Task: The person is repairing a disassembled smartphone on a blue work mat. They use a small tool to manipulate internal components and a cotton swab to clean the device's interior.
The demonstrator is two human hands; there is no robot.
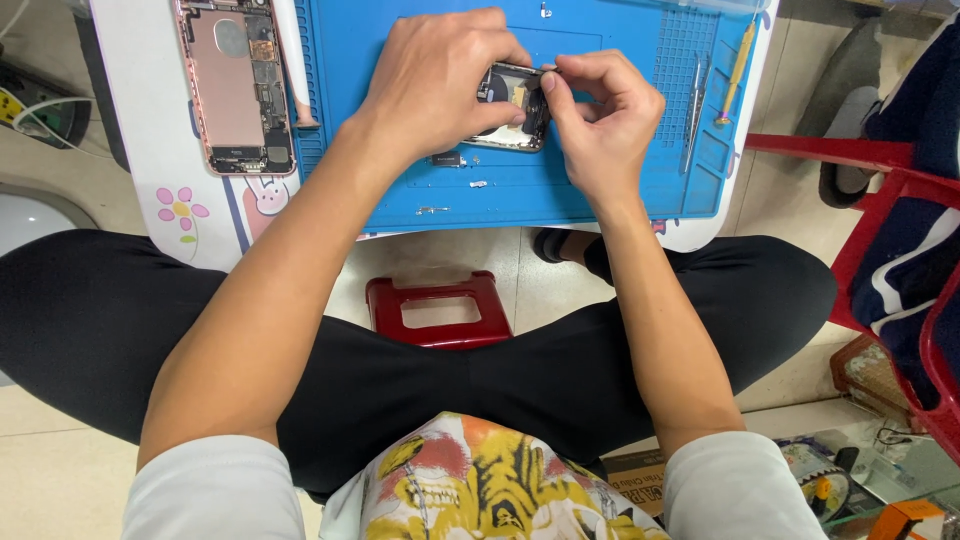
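An opened dark phone lies on the blue work mat, its insides facing up. My left hand covers its left part and grips it. My right hand pinches at the phone's upper right edge with thumb and forefinger; what sits between the fingertips is too small to make out. Small loose parts lie on the mat just below the phone.
A rose-gold opened phone housing lies left of the mat on the small white table. Tweezers and a yellow-handled screwdriver rest at the mat's right. A red stool stands under my legs, a red chair at right.
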